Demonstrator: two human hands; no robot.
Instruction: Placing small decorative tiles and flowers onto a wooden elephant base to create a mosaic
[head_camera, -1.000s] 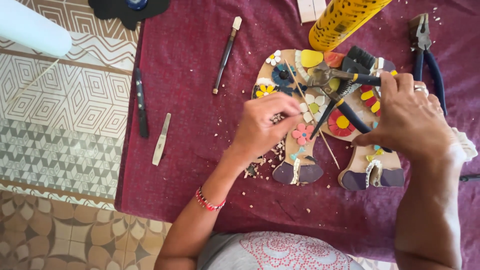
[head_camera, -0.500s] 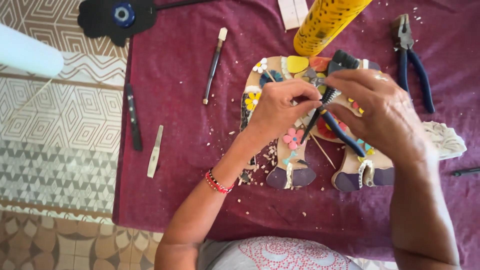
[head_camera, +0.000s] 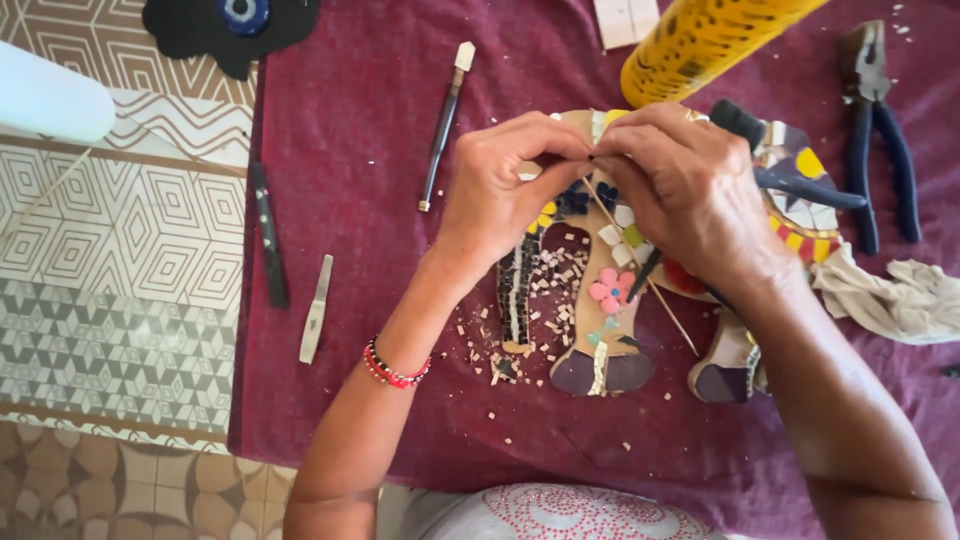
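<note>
Item: mosaic piece (head_camera: 600, 300), a flat animal-shaped board part-covered in small coloured tiles, lying on the maroon cloth (head_camera: 370, 150) directly beneath both hands. Left hand (head_camera: 500, 200) and right hand (head_camera: 690, 190) meet fingertip to fingertip above its upper edge, both pinched narrow on something tiny, probably a tile chip; the chip itself is too small to make out. A thin wooden stick (head_camera: 640, 265) runs slantwise below the right hand, and a dark-handled tool (head_camera: 800, 185) juts out from behind it. Handling, by judgement: board stiff and fairly light, best lifted by its bare edges or legs; set tiles brittle, sharp-edged and liable to pop off if flexed; loose chips (head_camera: 545, 290) scattered under the left hand, light, easily flicked away. Left of the left hand: slim glass cutter (head_camera: 443, 125), dark pen-like tool (head_camera: 268, 235), small metal blade (head_camera: 316, 310). Beyond the right hand: yellow cylinder (head_camera: 700, 40), contents not visible; pliers (head_camera: 875, 120); crumpled rag (head_camera: 890, 295). No open containers in view.
</note>
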